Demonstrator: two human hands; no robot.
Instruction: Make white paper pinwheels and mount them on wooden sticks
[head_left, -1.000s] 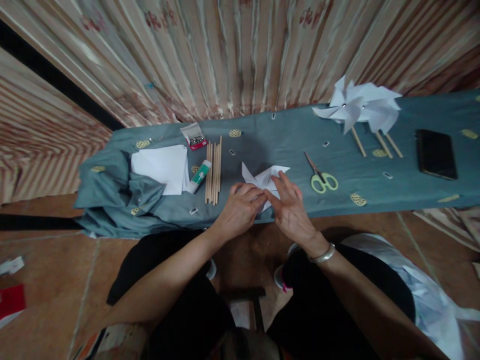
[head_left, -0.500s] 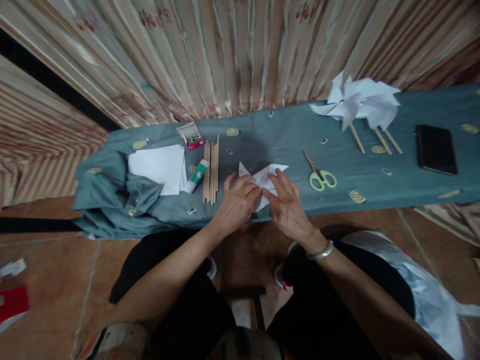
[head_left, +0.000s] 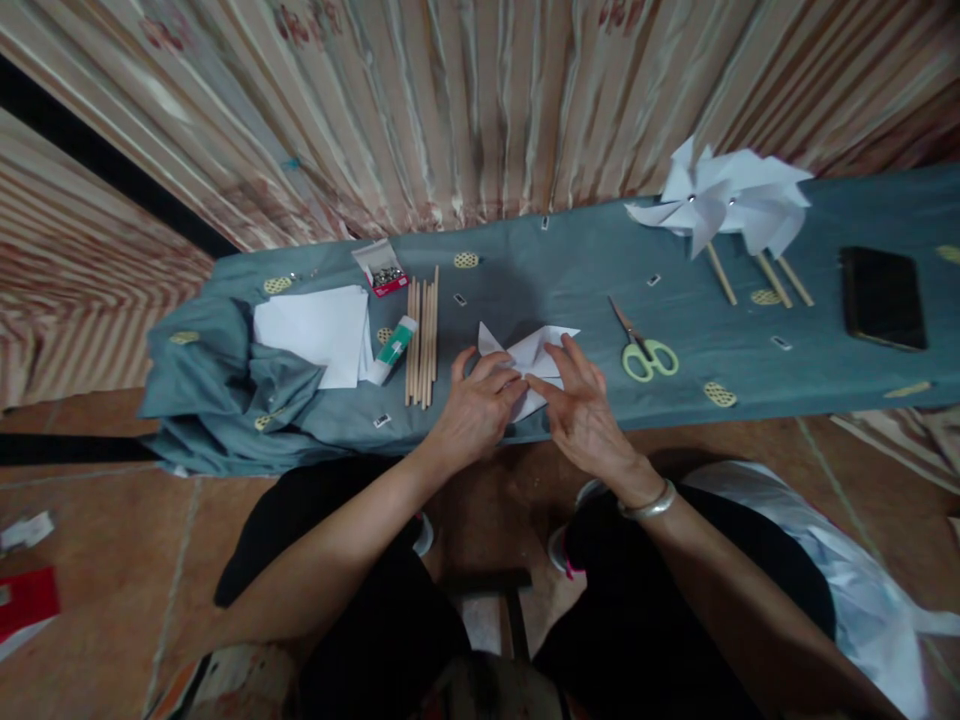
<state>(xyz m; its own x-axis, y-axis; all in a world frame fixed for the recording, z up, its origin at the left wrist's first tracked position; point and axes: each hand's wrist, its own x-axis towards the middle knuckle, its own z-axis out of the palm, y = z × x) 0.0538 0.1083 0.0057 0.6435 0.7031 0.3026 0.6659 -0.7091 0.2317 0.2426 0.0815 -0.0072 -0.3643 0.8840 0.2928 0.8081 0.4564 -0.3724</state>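
A white paper pinwheel (head_left: 534, 352), its corners cut and folded, lies near the front edge of the cloth-covered table. My left hand (head_left: 480, 400) presses on its left side, fingers bent over the paper towards the middle. From the right, my right hand (head_left: 581, 405) holds the paper too, with thumb and fingers on its right part. The fingertips of both hands meet close to the centre, and the hands hide much of the lower paper. Scissors (head_left: 641, 350) with light green handles lie to the right of my right hand.
Wooden sticks (head_left: 422, 345), a green-and-white glue box (head_left: 393, 350), a small box of pins (head_left: 382, 270) and white paper sheets (head_left: 315, 335) lie left. Finished paper pinwheels (head_left: 731, 200) on sticks and a black phone (head_left: 883, 298) are at right. A striped curtain (head_left: 450, 110) hangs behind.
Both hands stay on the paper pinwheel with barely any movement of the fingers. The view has shifted slightly, so the things at the right appear a little further right.
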